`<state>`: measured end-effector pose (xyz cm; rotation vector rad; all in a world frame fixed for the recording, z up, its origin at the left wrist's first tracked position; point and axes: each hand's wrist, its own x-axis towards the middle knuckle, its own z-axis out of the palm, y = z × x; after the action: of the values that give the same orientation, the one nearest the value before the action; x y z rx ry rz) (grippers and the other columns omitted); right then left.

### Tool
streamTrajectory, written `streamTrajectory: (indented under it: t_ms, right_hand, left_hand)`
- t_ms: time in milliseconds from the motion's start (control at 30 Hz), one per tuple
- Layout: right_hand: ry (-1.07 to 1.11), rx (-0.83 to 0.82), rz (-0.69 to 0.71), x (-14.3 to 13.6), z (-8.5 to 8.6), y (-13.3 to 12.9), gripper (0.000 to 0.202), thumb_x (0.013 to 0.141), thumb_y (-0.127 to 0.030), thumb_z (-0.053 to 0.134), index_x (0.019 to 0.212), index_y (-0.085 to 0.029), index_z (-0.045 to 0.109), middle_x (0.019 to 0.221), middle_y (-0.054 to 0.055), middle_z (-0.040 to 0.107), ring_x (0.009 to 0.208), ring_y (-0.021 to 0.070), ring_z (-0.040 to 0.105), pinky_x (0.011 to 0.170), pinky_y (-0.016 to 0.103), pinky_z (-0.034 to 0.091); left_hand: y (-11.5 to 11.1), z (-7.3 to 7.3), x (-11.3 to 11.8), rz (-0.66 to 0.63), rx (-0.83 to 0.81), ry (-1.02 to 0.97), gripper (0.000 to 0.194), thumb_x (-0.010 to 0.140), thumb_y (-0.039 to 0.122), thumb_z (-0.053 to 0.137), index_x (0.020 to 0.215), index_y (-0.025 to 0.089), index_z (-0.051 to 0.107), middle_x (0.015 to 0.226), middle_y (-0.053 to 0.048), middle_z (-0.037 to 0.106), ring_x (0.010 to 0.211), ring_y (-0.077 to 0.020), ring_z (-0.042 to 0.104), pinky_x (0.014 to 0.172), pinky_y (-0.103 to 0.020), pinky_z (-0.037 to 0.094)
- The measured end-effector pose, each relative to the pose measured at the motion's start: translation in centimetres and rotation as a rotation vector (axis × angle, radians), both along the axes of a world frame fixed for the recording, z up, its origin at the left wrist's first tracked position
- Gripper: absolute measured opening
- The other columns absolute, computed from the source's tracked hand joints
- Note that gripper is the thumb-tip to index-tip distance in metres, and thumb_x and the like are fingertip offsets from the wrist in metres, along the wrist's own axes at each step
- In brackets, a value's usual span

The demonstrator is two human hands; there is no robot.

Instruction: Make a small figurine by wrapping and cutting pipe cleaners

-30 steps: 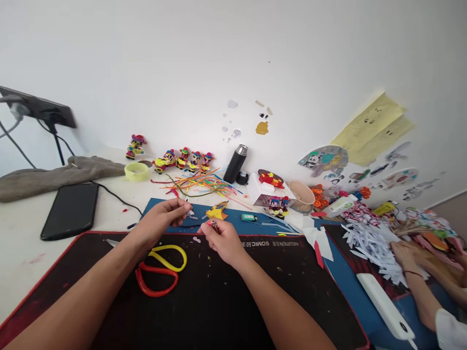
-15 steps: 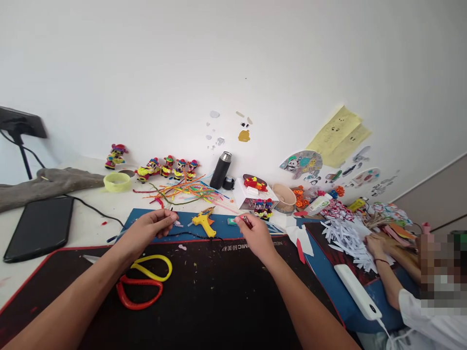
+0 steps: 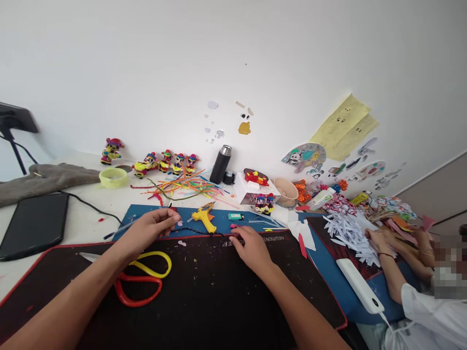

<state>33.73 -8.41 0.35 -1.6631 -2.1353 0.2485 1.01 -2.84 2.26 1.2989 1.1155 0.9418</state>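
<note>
My left hand [image 3: 162, 224] is closed in a pinch above the blue mat; a thin dark tip shows at its fingers, too small to name. My right hand [image 3: 252, 247] hovers by the black mat's far edge, its fingers curved and apart with nothing visible in them. Just beyond its fingertips are a small pink piece [image 3: 234, 225] and a green lighter [image 3: 235, 217]. Between the hands lies a yellow hot glue gun [image 3: 205, 218]. Scissors with one yellow and one red handle [image 3: 138, 290] rest partly under my left forearm.
Colourful pipe cleaners [image 3: 189, 187] lie behind the glue gun, near small figurines [image 3: 167, 161] and a black flask [image 3: 221, 165]. A phone [image 3: 34, 226] is at left. At right, a co-worker's hand [image 3: 375, 240] touches white paper strips [image 3: 348, 238], near a white corded device [image 3: 359, 285].
My right hand has drawn back toward me from the lighter, and its fingers have parted; the dark red thing at them no longer shows there. My left hand keeps its pinch. The view has shifted slightly.
</note>
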Motion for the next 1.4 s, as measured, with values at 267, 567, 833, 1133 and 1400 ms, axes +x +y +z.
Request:
streamTrajectory:
  t_ms: [267, 567, 833, 1133, 1400]
  right_hand:
    - [-0.149, -0.130, -0.027, -2.3, -0.2, 0.6, 0.028, 0.101, -0.033, 0.067, 0.125, -0.020, 0.070, 0.126, 0.013, 0.069, 0.117, 0.0295, 0.068, 0.097, 0.041, 0.052]
    - [-0.146, -0.178, -0.085, -2.5, -0.5, 1.7, 0.019, 0.100, -0.040, 0.068, 0.105, -0.022, 0.067, 0.102, 0.006, 0.077, 0.097, 0.0248, 0.071, 0.078, 0.033, 0.043]
    - [-0.182, -0.118, -0.137, -2.7, -1.4, 2.2, 0.021, 0.103, -0.042, 0.065, 0.099, -0.021, 0.065, 0.089, 0.003, 0.076, 0.083, 0.0215, 0.070, 0.066, 0.031, 0.030]
    - [-0.218, -0.093, -0.103, -2.5, -2.0, 2.6, 0.022, 0.105, -0.040, 0.063, 0.094, -0.021, 0.064, 0.077, 0.001, 0.073, 0.071, 0.0181, 0.066, 0.062, 0.031, 0.023]
    - [-0.230, -0.128, -0.083, -2.6, -1.5, 2.8, 0.019, 0.105, -0.037, 0.064, 0.096, -0.021, 0.065, 0.080, 0.001, 0.074, 0.072, 0.0178, 0.066, 0.062, 0.031, 0.022]
  left_hand:
    - [0.2, -0.9, 0.0, -0.025, 0.002, 0.072, 0.057, 0.068, 0.074, 0.080, 0.078, 0.020, 0.067, 0.064, 0.004, 0.055, 0.059, -0.0143, 0.045, 0.056, -0.025, 0.035]
    - [0.0, -0.8, 0.0, -0.082, 0.217, 0.394, 0.048, 0.085, 0.070, 0.060, 0.084, 0.023, 0.069, 0.075, 0.000, 0.068, 0.070, -0.0213, 0.060, 0.067, -0.029, 0.043]
    - [-1.2, -1.6, -1.6, -0.010, 0.448, 1.086, 0.036, 0.101, 0.041, 0.034, 0.096, 0.024, 0.065, 0.091, -0.009, 0.077, 0.081, -0.0305, 0.071, 0.067, -0.035, 0.044]
    - [-1.6, -3.6, -3.1, -0.013, 0.631, 1.201, 0.043, 0.107, 0.038, 0.022, 0.101, 0.021, 0.061, 0.084, -0.013, 0.074, 0.084, -0.0326, 0.072, 0.078, -0.040, 0.049]
    - [-0.6, -3.2, -2.6, -0.033, 0.473, 1.315, 0.046, 0.106, 0.041, 0.019, 0.116, 0.019, 0.059, 0.081, -0.014, 0.077, 0.072, -0.0360, 0.075, 0.058, -0.037, 0.042]
